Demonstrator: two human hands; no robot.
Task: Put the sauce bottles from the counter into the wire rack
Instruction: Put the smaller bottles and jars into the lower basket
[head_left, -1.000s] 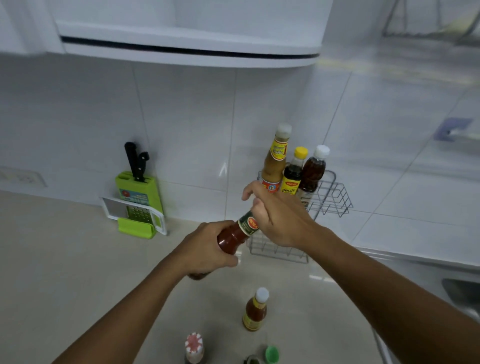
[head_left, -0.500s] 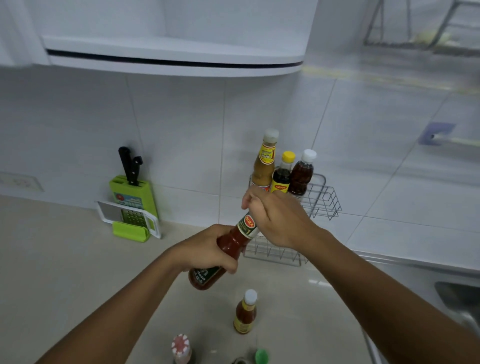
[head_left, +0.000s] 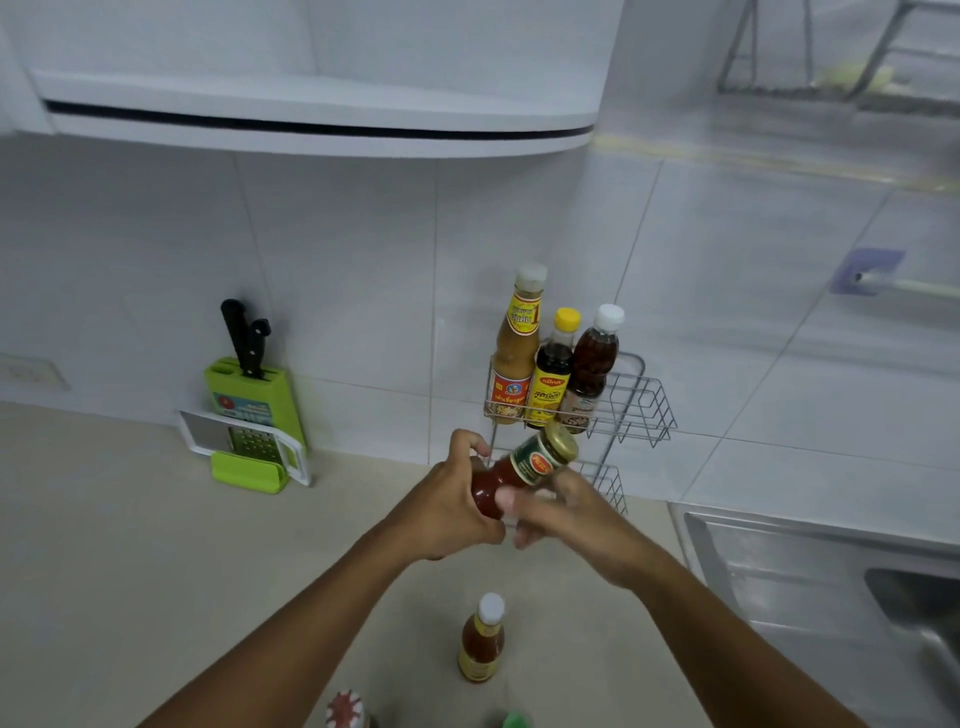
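Observation:
A red sauce bottle (head_left: 524, 467) with a green neck label and gold cap is tilted, cap pointing up and right, just in front of the wire rack (head_left: 641, 405). My left hand (head_left: 449, 506) grips its body from the left. My right hand (head_left: 576, 519) touches it from the right, fingers around the lower neck. The rack's upper tier holds three upright bottles: a tan one (head_left: 517, 353), a dark one with a yellow cap (head_left: 553, 369) and a dark one with a white cap (head_left: 592, 364). A small orange sauce bottle (head_left: 482, 639) stands on the counter below my hands.
A green knife block (head_left: 252, 395) with a grater leaning on it stands at the wall on the left. Two more caps, a red-white one (head_left: 344, 709) and a green one (head_left: 514, 721), show at the bottom edge. A steel sink (head_left: 831, 571) lies on the right. A cabinet hangs overhead.
My right hand slid from the bottle's cap down to its neck, uncovering the gold cap. The bottle rose slightly toward the rack, and the view shifted.

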